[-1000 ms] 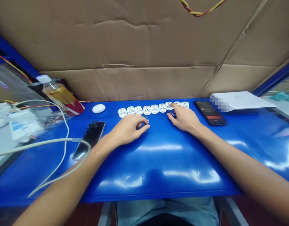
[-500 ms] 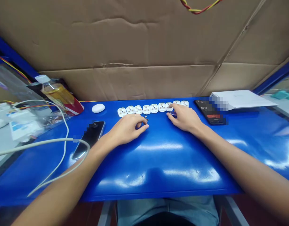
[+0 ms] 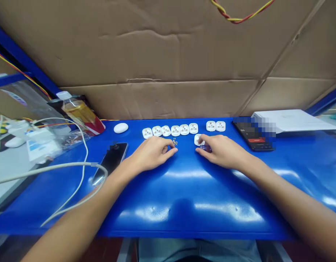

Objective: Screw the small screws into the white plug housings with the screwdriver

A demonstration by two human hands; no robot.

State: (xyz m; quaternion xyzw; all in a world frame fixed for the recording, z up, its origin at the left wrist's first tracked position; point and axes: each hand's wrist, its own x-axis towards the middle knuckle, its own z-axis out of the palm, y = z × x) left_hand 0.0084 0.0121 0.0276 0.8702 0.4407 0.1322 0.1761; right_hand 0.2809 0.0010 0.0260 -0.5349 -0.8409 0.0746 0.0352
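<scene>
Right of the screws [image 3: 175,142], the right hand [image 3: 224,150] grasps a purplish object [image 3: 206,148] and touches one white square casing [image 3: 196,139]; left of them, the left hand [image 3: 155,152] curls (holding what, I can't tell).

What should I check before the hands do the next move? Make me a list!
1. Right hand at the near piece: ok, a fingertip is at it.
2. Near piece apart from the others: ok, six pieces lie to its left and two pieces to its right, farther back.
3. Left hand close to the metal bits: ok, they lie right by its fingers.
4. Left hand holding a metal bit: cannot tell, its curled fingers hide that.
5. Cable clear of the left arm: cannot tell, they overlap in this view.
</scene>
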